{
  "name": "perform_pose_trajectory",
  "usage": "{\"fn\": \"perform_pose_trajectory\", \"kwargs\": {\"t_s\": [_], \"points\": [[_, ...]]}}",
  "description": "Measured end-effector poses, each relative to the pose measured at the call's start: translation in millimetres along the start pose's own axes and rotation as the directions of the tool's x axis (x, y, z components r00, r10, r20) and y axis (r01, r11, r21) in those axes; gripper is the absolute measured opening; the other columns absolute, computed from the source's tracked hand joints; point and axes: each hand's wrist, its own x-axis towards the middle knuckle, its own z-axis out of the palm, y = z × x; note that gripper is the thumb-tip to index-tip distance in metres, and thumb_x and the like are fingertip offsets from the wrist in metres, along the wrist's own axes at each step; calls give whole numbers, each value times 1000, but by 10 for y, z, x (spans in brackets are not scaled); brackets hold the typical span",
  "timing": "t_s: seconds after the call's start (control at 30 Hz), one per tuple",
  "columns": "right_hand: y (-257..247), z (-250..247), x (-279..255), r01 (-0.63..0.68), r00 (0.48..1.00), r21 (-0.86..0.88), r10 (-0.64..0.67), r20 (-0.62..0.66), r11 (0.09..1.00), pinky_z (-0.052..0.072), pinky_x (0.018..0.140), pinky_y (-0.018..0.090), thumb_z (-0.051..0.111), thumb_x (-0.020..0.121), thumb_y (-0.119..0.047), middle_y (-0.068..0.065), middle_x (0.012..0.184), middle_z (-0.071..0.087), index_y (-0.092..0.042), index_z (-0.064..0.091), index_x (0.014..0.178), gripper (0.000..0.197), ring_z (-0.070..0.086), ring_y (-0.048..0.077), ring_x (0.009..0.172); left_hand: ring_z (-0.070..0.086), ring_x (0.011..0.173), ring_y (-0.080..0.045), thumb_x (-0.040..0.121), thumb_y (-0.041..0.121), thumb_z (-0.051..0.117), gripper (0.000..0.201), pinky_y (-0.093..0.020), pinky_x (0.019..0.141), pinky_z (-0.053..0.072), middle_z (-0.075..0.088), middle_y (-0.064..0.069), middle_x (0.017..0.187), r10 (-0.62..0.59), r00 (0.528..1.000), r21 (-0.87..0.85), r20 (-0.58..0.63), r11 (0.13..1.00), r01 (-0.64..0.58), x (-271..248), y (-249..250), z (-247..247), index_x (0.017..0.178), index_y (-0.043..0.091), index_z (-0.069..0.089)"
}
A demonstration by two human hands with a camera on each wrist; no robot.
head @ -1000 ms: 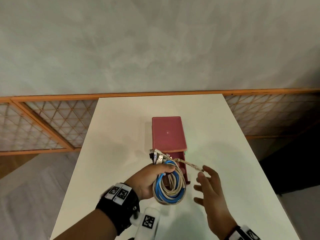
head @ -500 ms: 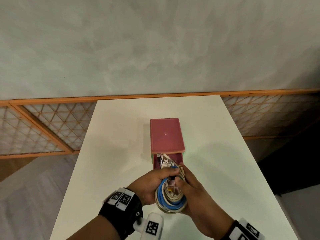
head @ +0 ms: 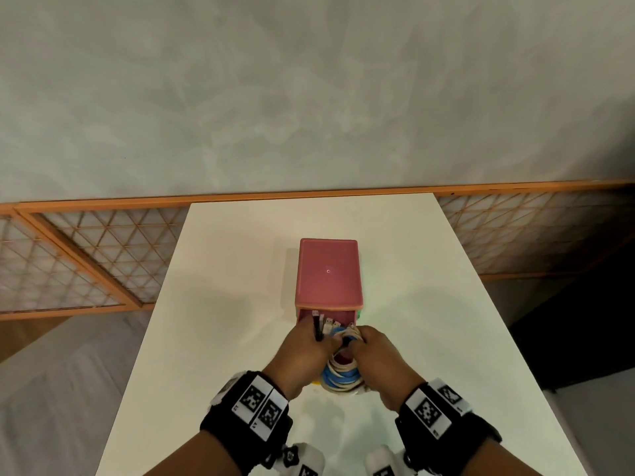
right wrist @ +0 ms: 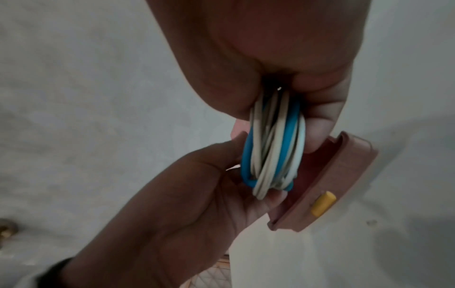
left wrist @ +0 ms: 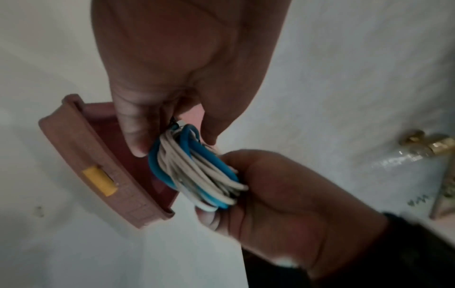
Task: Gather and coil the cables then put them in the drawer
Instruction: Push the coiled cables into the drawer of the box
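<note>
both hands on coil at open drawer
left hand (head: 302, 352) and right hand (head: 381, 359) each keep a closed grip on the blue and cream cable coil (head: 342, 377), held over the pink drawer (left wrist: 103, 171), pulled out of the pink box (head: 328, 273) on the white table (head: 213, 304); plugs point toward box.

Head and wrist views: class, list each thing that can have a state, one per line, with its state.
Drawer: pulled open.
Cable bundle: coiled, held over the open drawer, plug ends pointing into it.
Left hand: grips the cable bundle.
Right hand: grips the cable bundle.
Drawer box: standing on the table.
</note>
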Motion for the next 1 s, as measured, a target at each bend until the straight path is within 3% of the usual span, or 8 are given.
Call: {"fn": "perform_pose_trajectory", "kwargs": {"t_s": [0.13, 0.3, 0.4, 0.5, 0.57, 0.7, 0.83, 1.0], "points": [[-87, 25, 54, 86, 996, -176, -87, 4, 981, 51, 70, 26, 43, 89, -11, 3, 96, 70, -20, 62, 103, 25, 66, 16, 85, 68, 94, -19, 92, 29, 50, 22, -45, 87, 54, 73, 0, 103, 97, 995, 344, 10, 934, -95, -30, -92, -62, 109, 24, 64], [-146, 90, 127, 113, 993, -226, -114, 12, 967, 51, 71, 26, 41, 92, -14, 4, 102, 68, -24, 53, 119, 31, 64, 16, 85, 47, 114, -31, 97, 51, 39, 41, -39, 90, 45, 50, 2, 131, 106, 994, 818, -12, 574, -51, -46, -185, -219, 134, 38, 51], [-203, 146, 201, 112, 992, -194, -122, -42, 975, 41, 53, 19, 42, 95, -16, 6, 96, 63, -21, 34, 124, 30, 60, 14, 72, 39, 125, -33, 87, 68, 26, 67, -39, 103, 40, 35, -4, 142, 85, 995, 752, -51, 659, -17, -8, -346, -300, 145, 38, 41], [-205, 222, 268, 122, 987, -250, -144, -72, 961, 38, 53, 17, 44, 98, -21, 5, 93, 61, -20, 34, 119, 23, 59, 19, 74, 48, 132, -28, 98, 51, 37, 56, -38, 106, 45, 17, -6, 155, 79, 996, 465, -46, 884, -48, 54, -488, -312, 152, 39, 28], [-160, 260, 292, 154, 978, -331, -192, -83, 931, 40, 56, 21, 41, 101, -25, 4, 92, 62, -19, 39, 108, 10, 59, 20, 75, 56, 125, -25, 102, 40, 37, 50, -37, 99, 52, 16, -1, 158, 160, 987, 473, 7, 869, -144, 80, -544, -275, 151, 44, 28], [-85, 279, 341, 207, 957, -526, -283, -69, 825, 41, 68, 28, 33, 102, -27, 9, 101, 66, -16, 46, 110, 19, 59, 23, 80, 56, 126, -26, 96, 56, 27, 53, -42, 95, 55, 21, 4, 159, 263, 963, 546, 57, 800, -250, 156, -627, -209, 149, 49, 28], [-155, 294, 321, 177, 959, -527, -267, -99, 831, 44, 69, 31, 31, 100, -26, 12, 106, 65, -15, 35, 117, 22, 66, 32, 89, 25, 145, -26, 95, 65, 30, 69, -48, 111, 38, 4, -3, 166, 340, 940, 728, 19, 640, -246, 63, -611, -149, 156, 40, 9], [-244, 245, 373, 145, 969, -521, -228, -99, 841, 42, 68, 30, 29, 100, -26, 16, 103, 67, -15, 33, 110, 15, 64, 32, 84, 16, 152, -28, 81, 64, 59, 91, -63, 111, 31, 20, -5, 165, 484, 794, 819, 367, 237, -523, -72, -684, -243, 155, 25, 25]]}}
